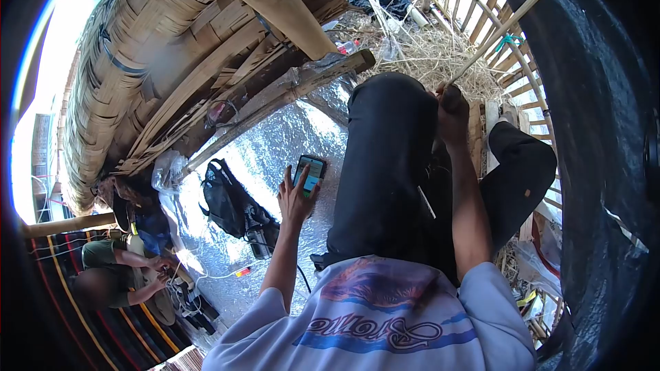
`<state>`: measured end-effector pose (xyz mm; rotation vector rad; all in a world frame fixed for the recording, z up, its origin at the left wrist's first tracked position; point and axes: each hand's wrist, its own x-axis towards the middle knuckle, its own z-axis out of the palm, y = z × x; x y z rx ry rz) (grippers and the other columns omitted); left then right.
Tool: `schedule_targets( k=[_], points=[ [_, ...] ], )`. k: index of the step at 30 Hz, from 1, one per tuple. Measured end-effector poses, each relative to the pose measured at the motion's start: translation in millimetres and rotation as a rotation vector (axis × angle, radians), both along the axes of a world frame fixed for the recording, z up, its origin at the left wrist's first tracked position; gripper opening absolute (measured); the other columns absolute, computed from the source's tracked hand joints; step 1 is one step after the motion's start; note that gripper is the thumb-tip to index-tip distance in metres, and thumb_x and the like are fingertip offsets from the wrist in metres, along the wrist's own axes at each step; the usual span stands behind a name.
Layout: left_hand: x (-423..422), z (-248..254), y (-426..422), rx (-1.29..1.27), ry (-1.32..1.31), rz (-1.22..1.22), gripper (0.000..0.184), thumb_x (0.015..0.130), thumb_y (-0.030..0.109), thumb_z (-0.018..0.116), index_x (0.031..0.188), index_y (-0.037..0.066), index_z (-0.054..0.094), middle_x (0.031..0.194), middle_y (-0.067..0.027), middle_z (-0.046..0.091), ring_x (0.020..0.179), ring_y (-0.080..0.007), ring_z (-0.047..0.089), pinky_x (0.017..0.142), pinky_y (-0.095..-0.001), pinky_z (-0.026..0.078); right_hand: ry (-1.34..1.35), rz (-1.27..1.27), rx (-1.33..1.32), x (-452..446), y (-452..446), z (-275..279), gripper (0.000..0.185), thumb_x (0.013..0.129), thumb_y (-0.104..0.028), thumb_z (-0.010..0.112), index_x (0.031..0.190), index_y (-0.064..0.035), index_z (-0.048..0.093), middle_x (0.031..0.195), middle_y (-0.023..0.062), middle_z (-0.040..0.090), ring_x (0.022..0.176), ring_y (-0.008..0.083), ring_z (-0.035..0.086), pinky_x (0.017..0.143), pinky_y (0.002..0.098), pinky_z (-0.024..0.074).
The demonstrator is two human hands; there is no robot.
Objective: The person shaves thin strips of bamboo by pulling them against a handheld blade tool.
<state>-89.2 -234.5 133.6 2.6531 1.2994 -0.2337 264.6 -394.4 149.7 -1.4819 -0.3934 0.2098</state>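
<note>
My left hand (297, 198) reaches down with fingers spread over a smartphone (317, 167), whose screen is lit. One fingertip appears to touch the screen. The phone seems to lie on the shiny silvery sheet (275, 139) that covers the floor. Beside my raised knee, my right hand (452, 115) is closed around a long thin bamboo stick (512, 24), which slants up to the right. Part of the right hand's grip is in shadow. A narrow pale strip (427, 203) shows against my dark trousers (378, 165); its kind is unclear.
A black backpack (230, 196) lies left of the phone. Another person (127, 278) sits lower left on a striped cloth (58, 282), handling cables. A woven bamboo wall (130, 48) leans overhead. Straw (440, 55) covers the ground ahead, and black plastic sheeting (605, 130) hangs on the right.
</note>
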Motion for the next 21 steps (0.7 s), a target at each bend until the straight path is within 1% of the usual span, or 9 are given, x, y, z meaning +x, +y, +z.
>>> schedule_targets(
  k=[1,5,7,10,11,13,17,19,21],
  points=[
    [0,-1,3,0.014,0.057,-0.024,0.057,0.085,0.056,0.053,0.137,0.034,0.044,0.148,-0.016,0.027,0.119,-0.0414,0.042,0.095,-0.0522,0.037,0.025,0.017,0.007,0,-2,2,0.014,0.082,-0.01,0.07,0.087,-0.0042,0.058,0.061,-0.0036,0.054,0.055,0.0012,0.049,0.048,0.0209,0.0386],
    [-1,2,6,-0.022,0.086,-0.021,0.058,0.085,0.058,0.052,0.137,0.034,0.044,0.148,-0.0161,0.025,0.119,-0.0408,0.043,0.096,-0.0524,0.037,0.053,0.016,0.034,-4,-1,10,0.014,0.082,-0.01,0.07,0.087,-0.0049,0.058,0.062,-0.0043,0.053,0.054,0.0006,0.048,0.046,0.0207,0.038],
    [-3,-1,7,-0.008,0.016,-0.005,0.059,0.084,0.059,0.053,0.137,0.034,0.044,0.149,-0.0161,0.025,0.12,-0.0405,0.043,0.096,-0.0528,0.036,0.059,0.019,0.035,-5,-1,11,0.016,0.081,-0.01,0.071,0.088,-0.005,0.058,0.062,-0.0041,0.053,0.054,0.0014,0.049,0.045,0.0211,0.0384],
    [-3,-5,9,0.005,-0.006,-0.009,0.06,0.083,0.059,0.054,0.136,0.032,0.045,0.148,-0.0163,0.026,0.12,-0.0405,0.043,0.095,-0.0542,0.037,0.032,0.023,0.009,-1,-3,1,0.018,0.08,-0.011,0.072,0.09,-0.0046,0.058,0.063,-0.0037,0.054,0.055,0.0023,0.05,0.047,0.0209,0.0395],
    [-4,-6,9,0.005,-0.004,-0.01,0.06,0.083,0.059,0.054,0.136,0.032,0.045,0.148,-0.0163,0.026,0.12,-0.0405,0.043,0.095,-0.0542,0.037,0.034,0.022,0.009,-1,-2,-2,0.018,0.08,-0.011,0.072,0.09,-0.0046,0.058,0.063,-0.0037,0.054,0.055,0.0023,0.05,0.047,0.0209,0.0395],
    [0,-6,11,-0.007,-0.054,-0.024,0.058,0.083,0.057,0.056,0.134,0.03,0.048,0.147,-0.0167,0.027,0.116,-0.0417,0.046,0.092,-0.0533,0.041,-0.025,-0.026,0.004,1,-1,-6,0.019,0.08,-0.011,0.072,0.091,-0.0042,0.058,0.064,-0.0033,0.055,0.056,0.0028,0.051,0.049,0.0207,0.0406],
    [5,0,13,-0.016,-0.08,-0.015,0.055,0.083,0.054,0.057,0.131,0.028,0.051,0.146,-0.0165,0.03,0.113,-0.0426,0.049,0.088,-0.0513,0.045,-0.012,-0.019,0.04,0,-4,-7,0.019,0.08,-0.011,0.072,0.09,-0.004,0.058,0.064,-0.0033,0.055,0.057,0.0026,0.051,0.051,0.0208,0.0415],
    [4,-1,14,0.01,-0.111,-0.056,0.052,0.084,0.052,0.058,0.129,0.026,0.054,0.145,-0.0161,0.032,0.111,-0.0432,0.05,0.087,-0.0497,0.046,0.059,0.031,0.013,-1,-6,-3,0.019,0.08,-0.01,0.072,0.09,-0.0043,0.057,0.064,-0.0036,0.055,0.057,0.0023,0.051,0.05,0.0203,0.041],
    [4,-4,15,0.002,-0.116,-0.046,0.052,0.084,0.052,0.058,0.129,0.027,0.054,0.145,-0.0159,0.032,0.111,-0.0432,0.05,0.087,-0.0499,0.046,0.082,0.038,0.036,-3,-6,1,0.018,0.08,-0.009,0.071,0.091,-0.0045,0.057,0.064,-0.0036,0.054,0.056,0.0021,0.051,0.049,0.02,0.0405]
  ],
)
